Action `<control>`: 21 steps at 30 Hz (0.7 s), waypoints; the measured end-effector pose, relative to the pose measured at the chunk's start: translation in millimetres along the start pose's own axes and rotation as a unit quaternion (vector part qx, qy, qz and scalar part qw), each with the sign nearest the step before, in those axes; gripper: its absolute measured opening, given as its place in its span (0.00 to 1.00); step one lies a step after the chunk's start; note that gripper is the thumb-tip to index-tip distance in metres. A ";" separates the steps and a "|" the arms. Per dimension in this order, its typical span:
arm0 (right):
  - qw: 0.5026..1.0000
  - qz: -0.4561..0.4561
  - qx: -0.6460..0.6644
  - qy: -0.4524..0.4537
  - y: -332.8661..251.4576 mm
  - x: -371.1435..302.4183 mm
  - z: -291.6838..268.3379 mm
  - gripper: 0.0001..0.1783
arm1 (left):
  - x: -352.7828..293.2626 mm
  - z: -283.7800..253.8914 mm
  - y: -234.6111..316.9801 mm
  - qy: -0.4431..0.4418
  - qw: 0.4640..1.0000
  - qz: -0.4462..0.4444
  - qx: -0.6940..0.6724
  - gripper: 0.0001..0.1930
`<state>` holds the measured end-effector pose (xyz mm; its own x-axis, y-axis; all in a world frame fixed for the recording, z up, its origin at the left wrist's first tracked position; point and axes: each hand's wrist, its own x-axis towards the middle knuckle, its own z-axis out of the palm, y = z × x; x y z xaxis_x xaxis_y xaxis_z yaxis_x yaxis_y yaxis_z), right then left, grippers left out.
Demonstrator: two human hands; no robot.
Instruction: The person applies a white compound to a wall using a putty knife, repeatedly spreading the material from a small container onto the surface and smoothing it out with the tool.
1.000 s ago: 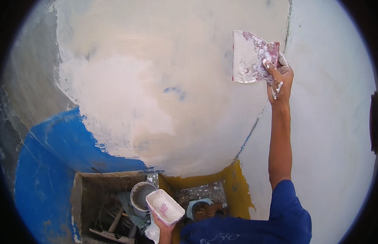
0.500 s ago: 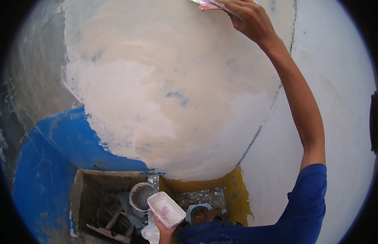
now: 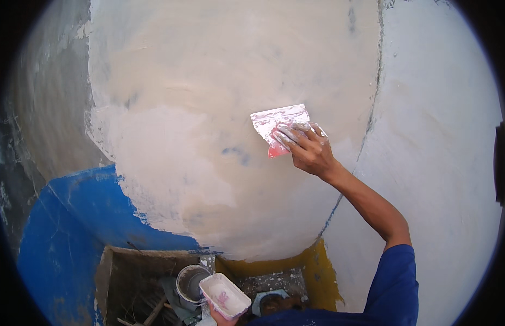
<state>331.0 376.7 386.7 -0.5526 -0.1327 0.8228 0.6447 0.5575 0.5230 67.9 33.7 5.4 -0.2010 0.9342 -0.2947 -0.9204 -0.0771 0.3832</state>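
Observation:
My right hand (image 3: 305, 145) grips a wide putty knife (image 3: 281, 117) with a flat blade and a reddish handle part. White filler smears the blade and my fingers. It is held in front of a wall (image 3: 171, 81) coated in cream and white filler; whether the blade touches cannot be told. Low in the view, my left hand (image 3: 222, 319) holds a white rectangular tub (image 3: 226, 296) from below, its fingers mostly hidden. Some whitish filler with a pink patch lies inside the tub.
Blue paint (image 3: 117, 206) shows at lower left beside bare grey wall (image 3: 51, 108). Below stand a grey bucket (image 3: 191, 282) and a concrete basin (image 3: 103, 271) holding wooden sticks. A yellow-painted ledge (image 3: 320, 266) is at the right, and a cracked corner line divides off the white right wall (image 3: 426, 163).
My right hand has come down from the top edge with the putty knife, whose whole blade now shows. The tub in my left hand sits slightly lower in view.

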 end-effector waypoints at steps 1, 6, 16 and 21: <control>1.000 -0.001 0.010 0.010 1.0 8.4 -5.7 0.24 | 2.5 -3.2 -0.1 -0.001 1.000 0.002 0.000 0.26; 0.995 -0.024 -0.019 0.090 52.2 99.3 -20.0 0.32 | 16.4 -23.9 -8.1 -0.034 0.997 -0.017 -0.073 0.38; 0.997 0.012 0.017 -0.069 -13.7 -26.0 2.4 0.29 | 18.0 -27.9 -15.1 -0.039 0.991 -0.061 -0.116 0.37; 1.000 0.025 0.000 0.012 5.9 27.2 -14.5 0.30 | 13.5 -17.3 -9.4 -0.049 0.988 -0.079 -0.120 0.37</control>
<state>327.4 364.5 415.5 -0.5076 -0.1237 0.8526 0.6716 0.5631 0.4815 68.0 41.0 -17.3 -0.0256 0.9694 -0.2440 -0.9931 0.0033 0.1171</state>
